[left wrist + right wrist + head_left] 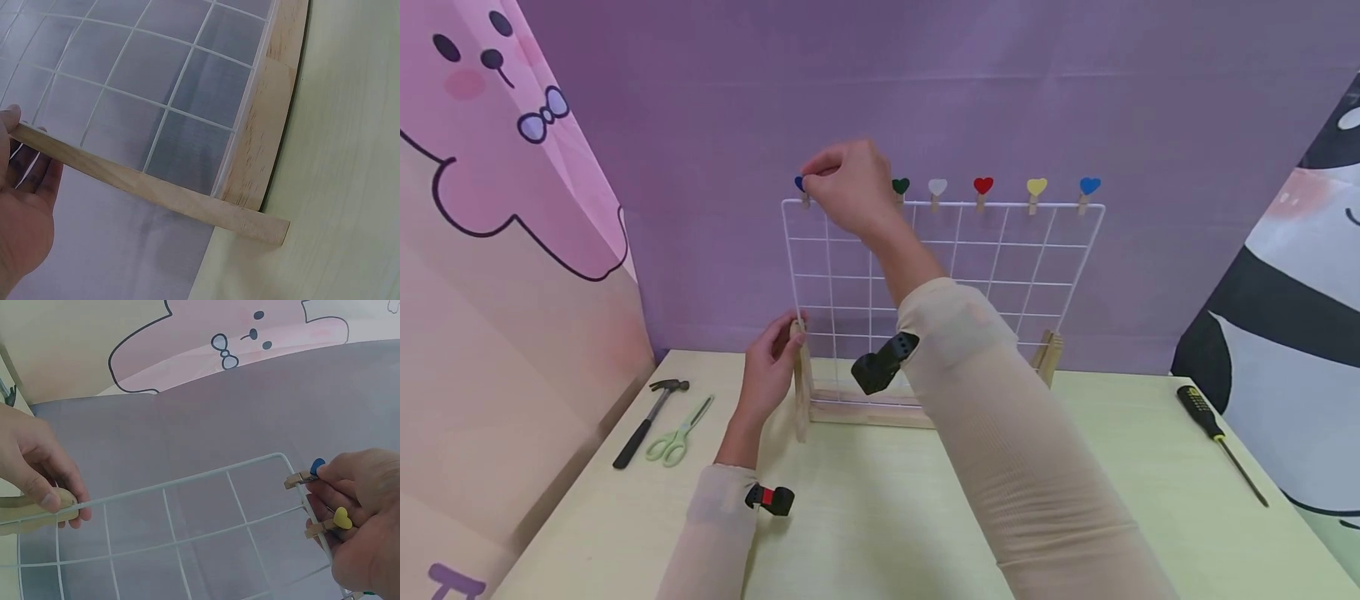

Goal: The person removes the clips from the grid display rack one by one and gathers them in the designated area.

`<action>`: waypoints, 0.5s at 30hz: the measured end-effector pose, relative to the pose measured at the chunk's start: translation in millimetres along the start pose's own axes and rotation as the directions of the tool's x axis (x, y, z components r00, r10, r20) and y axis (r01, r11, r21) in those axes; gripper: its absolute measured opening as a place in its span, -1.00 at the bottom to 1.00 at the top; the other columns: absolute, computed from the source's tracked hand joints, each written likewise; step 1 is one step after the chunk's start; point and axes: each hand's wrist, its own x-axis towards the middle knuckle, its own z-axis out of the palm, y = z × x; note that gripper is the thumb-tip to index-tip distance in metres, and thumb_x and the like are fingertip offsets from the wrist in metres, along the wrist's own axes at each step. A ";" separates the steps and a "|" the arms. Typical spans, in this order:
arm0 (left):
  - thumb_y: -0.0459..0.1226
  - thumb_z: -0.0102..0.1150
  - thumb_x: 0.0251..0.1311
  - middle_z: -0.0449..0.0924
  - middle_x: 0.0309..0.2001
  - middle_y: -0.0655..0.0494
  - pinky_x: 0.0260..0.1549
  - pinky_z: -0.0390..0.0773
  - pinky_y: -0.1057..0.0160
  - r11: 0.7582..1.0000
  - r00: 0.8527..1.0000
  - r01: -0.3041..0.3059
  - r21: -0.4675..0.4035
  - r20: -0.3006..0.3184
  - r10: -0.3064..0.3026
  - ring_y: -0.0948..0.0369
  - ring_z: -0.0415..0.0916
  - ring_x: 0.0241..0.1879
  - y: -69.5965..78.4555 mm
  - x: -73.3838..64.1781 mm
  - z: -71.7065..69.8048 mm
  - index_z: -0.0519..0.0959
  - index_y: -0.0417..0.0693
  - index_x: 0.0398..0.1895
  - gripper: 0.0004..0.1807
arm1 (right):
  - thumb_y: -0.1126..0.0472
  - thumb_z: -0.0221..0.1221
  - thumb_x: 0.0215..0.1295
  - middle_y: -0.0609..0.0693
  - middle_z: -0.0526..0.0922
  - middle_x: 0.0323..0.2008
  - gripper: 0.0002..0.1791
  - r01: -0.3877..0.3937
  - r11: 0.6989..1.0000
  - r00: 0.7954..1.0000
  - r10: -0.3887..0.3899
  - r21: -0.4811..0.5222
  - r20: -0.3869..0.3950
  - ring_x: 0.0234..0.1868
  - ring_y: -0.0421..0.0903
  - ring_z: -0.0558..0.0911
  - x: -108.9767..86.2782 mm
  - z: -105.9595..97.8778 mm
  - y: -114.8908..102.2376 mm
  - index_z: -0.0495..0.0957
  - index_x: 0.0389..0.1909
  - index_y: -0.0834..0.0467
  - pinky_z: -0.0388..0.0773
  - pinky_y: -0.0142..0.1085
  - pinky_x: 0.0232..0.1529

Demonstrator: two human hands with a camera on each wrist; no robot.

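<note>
My right hand (pixel 853 187) is at the upper left corner of a white wire grid (pixel 938 244). Its thumb and fingers pinch a small clothespin with a dark blue heart (pixel 318 466), which sits on the top wire. Next to it, a clothespin with a yellow heart (pixel 342 517) is on the same wire, hidden behind the hand in the head view. Lower down, my left hand (pixel 767 367) grips the upper end of the left post of the wooden stand (pixel 865 414). That post (pixel 181 199) runs along the grid's side edge.
More heart clothespins line the top wire, among them a red one (pixel 983 186) and a light blue one (pixel 1090 185). On the table (pixel 850 508), a hammer (pixel 651 421) and green scissors (pixel 679 433) lie left, a screwdriver (pixel 1213 429) right. A purple cloth (pixel 715 275) hangs behind.
</note>
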 end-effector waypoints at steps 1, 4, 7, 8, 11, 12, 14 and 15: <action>-0.29 0.15 0.49 0.58 0.32 -0.13 0.16 0.49 0.61 1.000 1.000 -0.001 0.001 0.001 0.001 0.01 0.53 0.31 -0.1 0.2 0.2 0.49 -0.20 0.36 -0.57 | 0.11 0.24 0.44 -0.09 0.80 -0.06 -0.81 0.000 1.000 1.000 0.000 -0.001 -0.007 0.00 -0.18 0.65 -0.1 0.2 0.2 0.80 -0.08 0.00 0.63 -0.32 -0.04; -0.28 0.16 0.49 0.59 0.31 -0.12 0.14 0.49 0.62 1.000 1.000 0.007 0.011 -0.003 -0.007 0.03 0.54 0.29 0.2 0.2 0.3 0.51 -0.17 0.35 -0.58 | 0.10 0.24 0.44 -0.10 0.81 -0.08 -0.81 0.000 1.000 1.000 0.001 0.008 -0.023 -0.02 -0.19 0.66 0.1 1.6 1.3 0.80 -0.11 -0.02 0.63 -0.31 -0.08; -0.28 0.15 0.49 0.60 0.30 -0.12 0.15 0.49 0.62 1.000 1.000 0.013 0.017 -0.003 -0.013 0.04 0.54 0.29 0.0 0.7 0.1 0.51 -0.17 0.35 -0.58 | 0.10 0.25 0.44 -0.11 0.80 -0.09 -0.83 -0.011 0.999 0.999 0.013 0.037 -0.040 -0.03 -0.19 0.65 0.3 2.5 1.6 0.80 -0.12 -0.03 0.62 -0.31 -0.11; -0.28 0.15 0.49 0.60 0.31 -0.13 0.15 0.48 0.62 1.000 1.000 0.014 0.016 -0.003 -0.014 0.04 0.54 0.29 0.1 0.8 0.4 0.51 -0.18 0.35 -0.58 | 0.10 0.25 0.43 -0.12 0.81 -0.09 -0.83 -0.013 0.999 0.999 0.016 0.049 -0.050 -0.04 -0.19 0.66 0.4 2.4 1.6 0.80 -0.13 -0.03 0.62 -0.31 -0.12; -0.28 0.15 0.50 0.59 0.32 -0.14 0.18 0.47 0.61 1.000 1.000 0.007 0.008 0.002 -0.007 0.02 0.53 0.32 -0.9 1.5 0.8 0.50 -0.20 0.36 -0.57 | 0.10 0.28 0.41 -0.12 0.81 -0.12 -0.85 -0.001 0.995 0.996 0.011 0.103 -0.092 -0.06 -0.19 0.66 1.1 0.9 0.4 0.80 -0.14 -0.03 0.60 -0.34 -0.13; -0.28 0.15 0.49 0.58 0.32 -0.14 0.18 0.47 0.61 1.000 1.000 0.005 0.006 0.001 -0.005 0.01 0.52 0.32 -1.0 1.4 0.8 0.50 -0.20 0.36 -0.57 | 0.11 0.28 0.40 -0.11 0.81 -0.13 -0.85 0.012 0.992 0.995 0.001 0.129 -0.104 -0.07 -0.20 0.67 1.4 0.0 -0.2 0.80 -0.13 -0.02 0.60 -0.35 -0.14; -0.28 0.15 0.49 0.58 0.33 -0.14 0.18 0.47 0.61 1.000 1.000 0.001 0.005 -0.001 -0.001 0.00 0.52 0.33 -1.0 0.9 0.8 0.49 -0.21 0.36 -0.56 | 0.15 0.29 0.39 -0.09 0.81 -0.15 -0.85 0.061 0.981 0.991 -0.037 0.183 -0.132 -0.10 -0.21 0.68 1.5 -2.9 -1.5 0.79 -0.12 0.01 0.59 -0.40 -0.13; -0.28 0.15 0.49 0.58 0.33 -0.13 0.18 0.47 0.61 1.000 1.000 -0.001 0.005 -0.001 0.001 0.00 0.52 0.33 -1.2 0.8 0.8 0.49 -0.20 0.37 -0.56 | 0.17 0.29 0.38 -0.07 0.81 -0.15 -0.84 0.089 0.973 0.988 -0.059 0.214 -0.143 -0.11 -0.22 0.69 1.1 -4.9 -2.3 0.79 -0.11 0.04 0.60 -0.42 -0.12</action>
